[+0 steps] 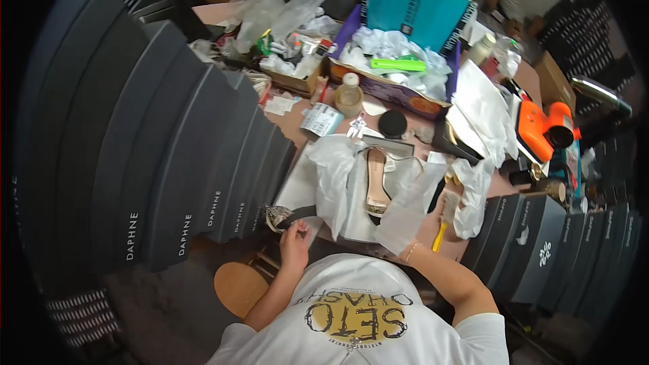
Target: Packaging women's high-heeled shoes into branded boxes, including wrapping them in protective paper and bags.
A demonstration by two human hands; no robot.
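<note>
An open shoe box (362, 228) lies before me, lined with white tissue paper (331, 176). Inside rests a sandal (376, 179) with a pale insole and a dark edge at its lower end. Left of the box, my left hand (295, 245) has its fingers curled at a second, dark-soled shoe with a patterned, shiny end (277, 216), which juts past the table edge. My right hand (408, 249) is at the box's lower right corner. A translucent sheet of tissue (409, 213) covers its fingers, so their grip is hidden.
Stacked dark shoe boxes rise on the left (182, 155) and right (520, 243). A yellow-handled brush (443, 223) lies right of the box. Behind stand a bottle (349, 94), a white-labelled tub (321, 120), a black round lid (392, 124) and an orange heat-gun-like tool (541, 128).
</note>
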